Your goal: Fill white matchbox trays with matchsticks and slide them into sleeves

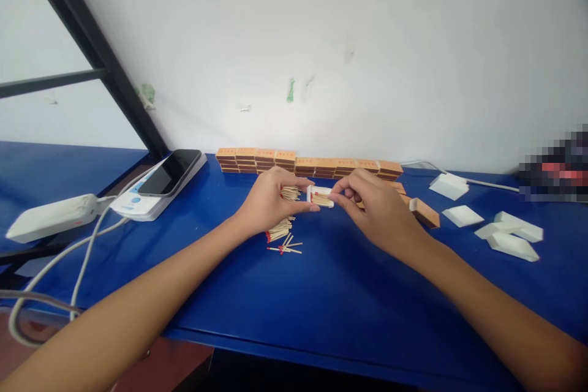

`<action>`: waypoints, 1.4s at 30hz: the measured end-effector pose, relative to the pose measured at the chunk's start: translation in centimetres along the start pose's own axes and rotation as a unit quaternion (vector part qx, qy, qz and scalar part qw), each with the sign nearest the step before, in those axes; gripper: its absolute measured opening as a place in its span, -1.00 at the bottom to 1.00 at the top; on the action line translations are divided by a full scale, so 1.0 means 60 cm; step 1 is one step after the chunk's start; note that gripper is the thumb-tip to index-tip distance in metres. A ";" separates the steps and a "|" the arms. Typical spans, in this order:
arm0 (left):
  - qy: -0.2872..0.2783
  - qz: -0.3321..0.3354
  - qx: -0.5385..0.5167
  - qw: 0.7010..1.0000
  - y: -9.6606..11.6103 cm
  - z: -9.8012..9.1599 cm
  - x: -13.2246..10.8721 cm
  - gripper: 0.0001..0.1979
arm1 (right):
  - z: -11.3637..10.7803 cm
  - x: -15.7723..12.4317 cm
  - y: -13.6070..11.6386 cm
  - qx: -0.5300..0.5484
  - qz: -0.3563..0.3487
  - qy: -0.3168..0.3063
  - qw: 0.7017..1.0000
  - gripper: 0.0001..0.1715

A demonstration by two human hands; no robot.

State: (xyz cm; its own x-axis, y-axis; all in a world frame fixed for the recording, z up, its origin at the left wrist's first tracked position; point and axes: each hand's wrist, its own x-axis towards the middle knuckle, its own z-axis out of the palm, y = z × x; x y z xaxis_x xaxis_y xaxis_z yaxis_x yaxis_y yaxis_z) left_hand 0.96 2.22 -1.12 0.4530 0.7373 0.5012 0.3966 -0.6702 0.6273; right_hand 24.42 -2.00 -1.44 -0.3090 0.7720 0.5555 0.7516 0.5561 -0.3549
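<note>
White tray (309,193), pale matches (279,230) — red-tipped, blue table (321,306)

The surface (321,306) looks smooth and glossy, the matchsticks (278,231) bare wood, the trays (512,246) matt paper, the phone (171,171) shiny glass, the wall (390,30) matt and scuffed.

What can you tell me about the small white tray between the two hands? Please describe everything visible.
The small white tray is shallow, rectangular and open on top, with thin walls that look like card. Matches lie inside, at least one showing a red head. The left hand grips its left end between thumb and fingers; the right hand has its fingertips at the other end, though whether they pinch tray or matches is unclear. Its underside is hidden.
</note>
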 end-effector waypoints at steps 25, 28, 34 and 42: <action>0.017 -0.015 -0.002 1.000 -0.009 -0.001 0.000 -0.64 | 0.043 -0.039 -0.077 0.077 -0.034 -0.235 0.968 -0.91; 0.018 -0.013 0.002 1.000 -0.010 -0.001 0.000 -0.63 | 0.041 -0.039 -0.074 0.051 -0.040 -0.248 0.967 -0.88; 0.018 -0.010 0.014 1.000 -0.013 -0.002 0.001 -0.64 | 0.020 -0.036 -0.064 0.019 -0.016 -0.286 0.958 -0.84; 0.002 -0.002 0.041 0.999 -0.012 -0.003 0.001 -0.66 | -0.042 -0.012 -0.018 0.087 0.025 -0.270 0.959 -0.75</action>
State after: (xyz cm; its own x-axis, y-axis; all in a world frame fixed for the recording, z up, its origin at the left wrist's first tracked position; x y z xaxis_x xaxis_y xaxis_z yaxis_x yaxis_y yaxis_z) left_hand 0.57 2.75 -1.44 0.4488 0.7397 0.5015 0.4615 -0.6724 0.5787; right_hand 25.31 -3.96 0.44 -0.5667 0.8200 0.0799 0.6800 0.5203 -0.5166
